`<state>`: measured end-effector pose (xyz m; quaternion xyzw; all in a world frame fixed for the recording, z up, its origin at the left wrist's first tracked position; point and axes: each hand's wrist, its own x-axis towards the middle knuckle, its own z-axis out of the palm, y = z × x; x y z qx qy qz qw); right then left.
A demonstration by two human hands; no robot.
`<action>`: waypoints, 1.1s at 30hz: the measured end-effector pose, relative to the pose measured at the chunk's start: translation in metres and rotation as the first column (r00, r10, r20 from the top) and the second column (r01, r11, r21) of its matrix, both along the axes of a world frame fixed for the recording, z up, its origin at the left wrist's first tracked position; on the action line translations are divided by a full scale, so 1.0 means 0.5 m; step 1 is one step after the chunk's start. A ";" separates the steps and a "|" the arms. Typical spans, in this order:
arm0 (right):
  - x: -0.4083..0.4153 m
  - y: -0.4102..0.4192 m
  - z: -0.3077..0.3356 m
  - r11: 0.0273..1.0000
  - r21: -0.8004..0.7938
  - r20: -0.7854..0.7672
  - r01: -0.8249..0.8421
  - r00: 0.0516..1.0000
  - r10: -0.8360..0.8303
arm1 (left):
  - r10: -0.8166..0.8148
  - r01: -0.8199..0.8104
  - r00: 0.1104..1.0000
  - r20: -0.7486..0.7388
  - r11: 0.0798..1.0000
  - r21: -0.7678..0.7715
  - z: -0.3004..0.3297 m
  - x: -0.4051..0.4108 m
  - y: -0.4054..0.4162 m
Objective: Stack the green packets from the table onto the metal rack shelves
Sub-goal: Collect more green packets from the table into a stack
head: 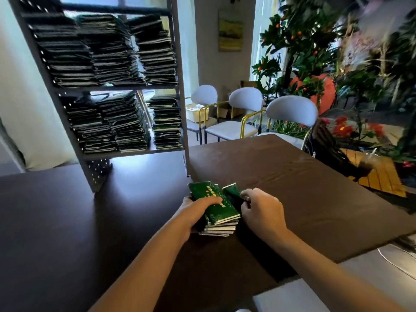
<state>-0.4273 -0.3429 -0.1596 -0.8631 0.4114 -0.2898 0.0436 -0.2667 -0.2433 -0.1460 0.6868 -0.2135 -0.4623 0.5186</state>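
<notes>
Two hands work together: my left hand (198,207) holds the packet stack (219,212) on the tabletop (292,176), my right hand (258,209) pinches a loose packet (231,190). I'm gathering; next, lift everything to the rack (180,64), I judge.

Bright window backlight, dim foreground (motion blur upper right), warped edges.

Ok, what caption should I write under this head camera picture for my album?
Both hands, left hand and right hand, gather a stack of green packets on the dark table, beside the packet-filled metal rack.
</notes>
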 end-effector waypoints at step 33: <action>0.101 0.148 0.072 0.333 0.525 0.830 -0.783 0.557 0.002 | 0.046 0.173 0.897 0.440 0.879 -0.445 0.001 0.057 0.129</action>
